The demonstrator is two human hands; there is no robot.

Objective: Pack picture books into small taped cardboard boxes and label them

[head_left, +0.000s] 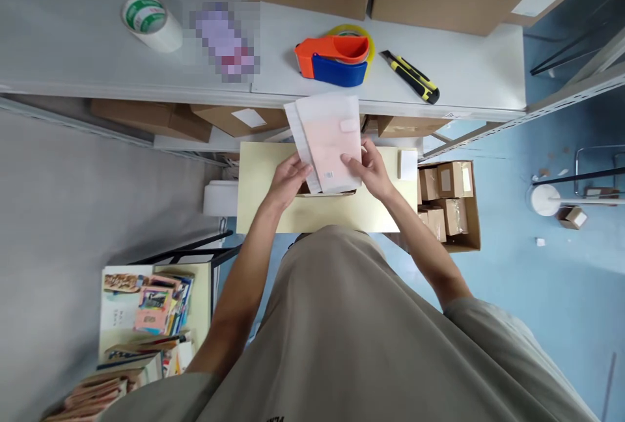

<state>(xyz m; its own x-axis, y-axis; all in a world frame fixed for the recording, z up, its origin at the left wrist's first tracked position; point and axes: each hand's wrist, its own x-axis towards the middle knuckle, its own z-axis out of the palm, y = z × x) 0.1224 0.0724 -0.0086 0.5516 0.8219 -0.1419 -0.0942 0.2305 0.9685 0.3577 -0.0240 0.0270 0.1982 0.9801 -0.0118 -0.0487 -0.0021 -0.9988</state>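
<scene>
i see both hands up at the near edge of the white shelf, holding a flat translucent packet with a pinkish sheet inside and a small printed label near its lower edge. my left hand grips the packet's lower left corner, fingers curled round the edge, thumb on top. my right hand pinches the lower right edge, thumb on the face, fingers closed behind. the packet stands tilted over a small open carton on a pale yellow board. far on the shelf: a roll of tape at left, an orange-and-blue tape dispenser centre, a yellow-black utility knife just right of it. an open box of small cartons sits lower right; a stack of books near left.
</scene>
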